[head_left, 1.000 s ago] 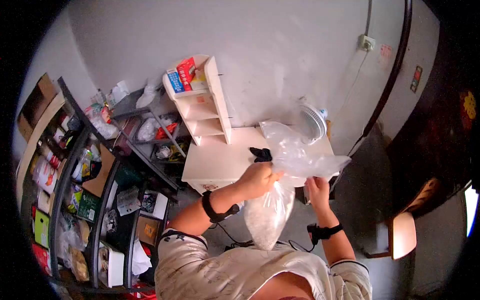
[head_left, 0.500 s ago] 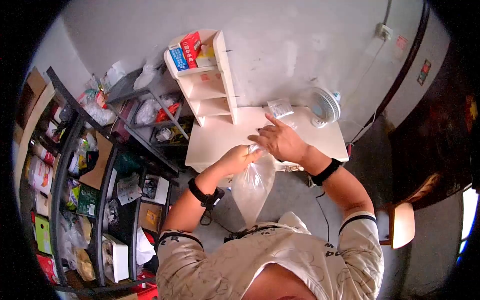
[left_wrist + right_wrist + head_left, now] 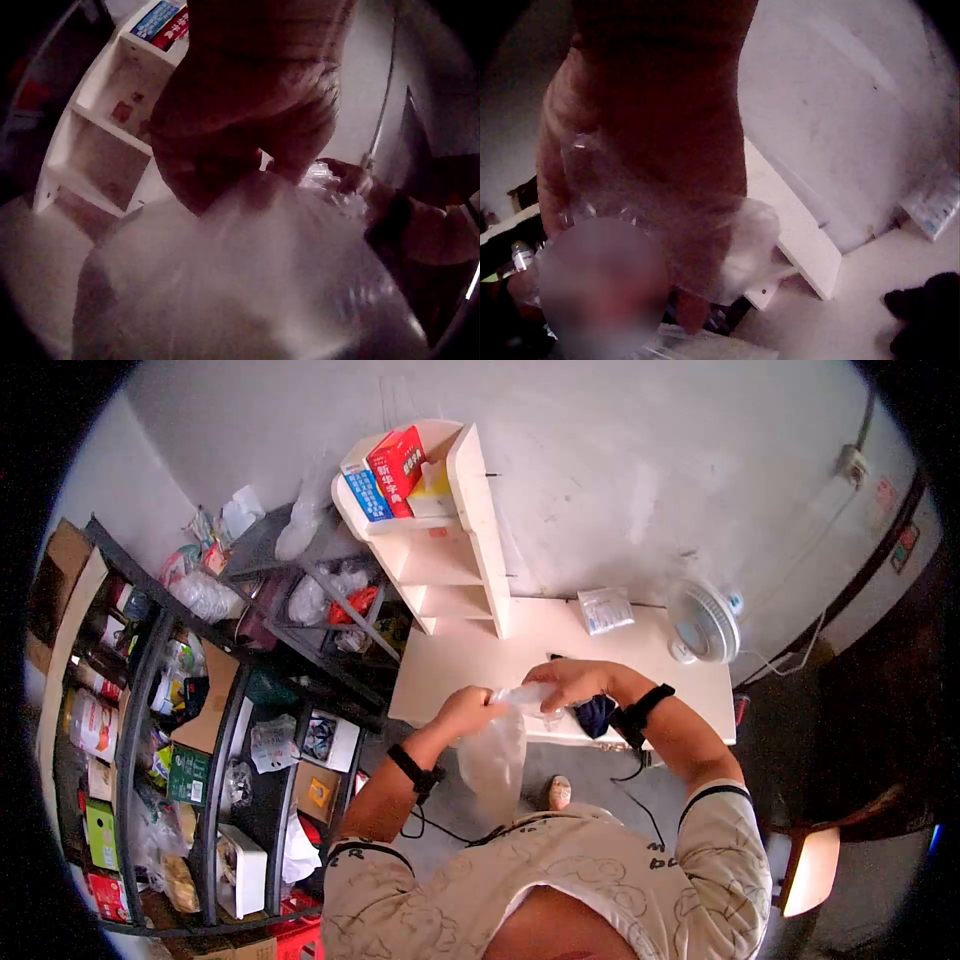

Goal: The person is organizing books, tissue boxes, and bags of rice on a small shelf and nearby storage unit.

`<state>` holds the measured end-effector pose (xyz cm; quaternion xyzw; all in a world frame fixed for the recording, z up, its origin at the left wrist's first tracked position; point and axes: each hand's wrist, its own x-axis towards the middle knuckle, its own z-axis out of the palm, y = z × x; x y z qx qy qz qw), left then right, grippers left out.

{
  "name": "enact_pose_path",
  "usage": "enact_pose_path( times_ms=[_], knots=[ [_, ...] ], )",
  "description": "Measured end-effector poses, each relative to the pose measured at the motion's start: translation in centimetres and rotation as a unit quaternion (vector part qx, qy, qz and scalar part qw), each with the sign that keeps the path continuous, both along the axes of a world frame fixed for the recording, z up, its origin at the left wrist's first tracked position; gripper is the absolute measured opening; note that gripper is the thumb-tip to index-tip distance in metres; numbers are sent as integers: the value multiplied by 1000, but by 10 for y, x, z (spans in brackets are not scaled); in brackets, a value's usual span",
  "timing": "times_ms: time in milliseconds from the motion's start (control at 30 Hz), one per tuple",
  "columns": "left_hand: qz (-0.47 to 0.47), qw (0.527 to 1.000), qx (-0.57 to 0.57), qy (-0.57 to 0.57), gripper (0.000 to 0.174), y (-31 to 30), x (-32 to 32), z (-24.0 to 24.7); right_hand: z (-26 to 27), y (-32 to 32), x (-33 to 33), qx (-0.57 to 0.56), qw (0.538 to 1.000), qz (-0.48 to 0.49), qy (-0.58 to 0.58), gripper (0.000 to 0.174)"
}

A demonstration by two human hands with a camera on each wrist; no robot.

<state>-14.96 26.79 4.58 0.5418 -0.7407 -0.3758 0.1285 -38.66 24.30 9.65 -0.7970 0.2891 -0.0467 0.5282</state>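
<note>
A clear plastic bag (image 3: pixel 492 765) with pale contents hangs in front of the person's shirt. The left hand (image 3: pixel 468 712) grips it at the neck. To the right, the right hand (image 3: pixel 575 682) holds the gathered upper end, with a twisted strip of plastic stretched between both hands. In the left wrist view the full bag (image 3: pixel 247 285) bulges below the left hand (image 3: pixel 247 97). Loose film (image 3: pixel 750 232) lies across the right hand (image 3: pixel 652 150) in the right wrist view, where a blurred patch hides part of the fingers.
Beyond the hands stands a white desk (image 3: pixel 450 660) with a small shelf (image 3: pixel 435 565) holding books (image 3: pixel 395 470). A fan (image 3: pixel 703 622), a flat packet (image 3: pixel 606 610) and a dark bundle (image 3: pixel 595 715) are on the desk. Loaded dark racks (image 3: pixel 225 760) line the left; a chair (image 3: pixel 812 870) stands right.
The right hand rose from the lower right, passed over the bag's neck with fingers spread, and now holds the gathered top. The bag's loose upper part has been drawn together. The left hand keeps its grip.
</note>
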Motion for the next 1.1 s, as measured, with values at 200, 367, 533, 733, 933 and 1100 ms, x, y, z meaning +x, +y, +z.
enact_pose_path(
  times_ms=[200, 367, 533, 733, 933, 1100],
  knots=[
    [89, 990, 102, -24, 25, -62, 2, -42, -52, -52, 7, 222, 964, -117, -89, 41],
    [101, 985, 141, 4, 23, -105, -5, -68, -101, -78, 19, 241, 927, -270, -94, 31],
    [88, 960, 244, 106, 25, -137, -10, -80, -134, -77, 30, 282, 863, -377, -181, 38],
    [104, 928, 337, 124, 23, -164, -16, -80, -147, -49, 74, 133, 793, -554, -216, 50],
    [-46, 990, 101, -86, 25, -177, -26, -130, -157, -17, 109, 134, 729, -647, -176, 44],
    [-52, 995, -17, -79, 22, -162, -26, -109, -195, -25, 155, 227, 666, -685, -189, 23]
  ],
)
